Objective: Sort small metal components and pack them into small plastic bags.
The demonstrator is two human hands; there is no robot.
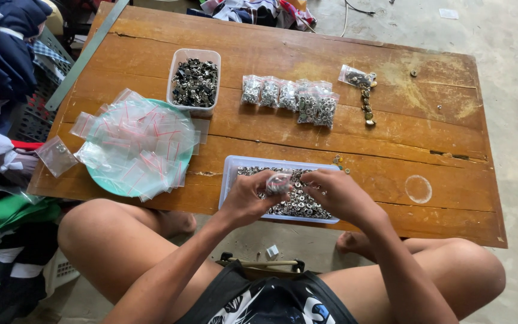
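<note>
My left hand [249, 198] and my right hand [338, 193] meet over a clear rectangular tray [230, 170] full of small silver metal rings. Between the fingertips of both hands is a small clear zip bag [279, 182] with some metal pieces inside. The tray sits at the near edge of a worn wooden table [391, 150]. A row of filled small bags [290, 95] lies beyond the tray.
A round green dish [100, 174] heaped with empty zip bags sits at the left. A clear tub [195, 81] of dark metal parts stands behind it. An open bag with loose dark parts [362, 90] lies far right. Piled clothes border the table's left side.
</note>
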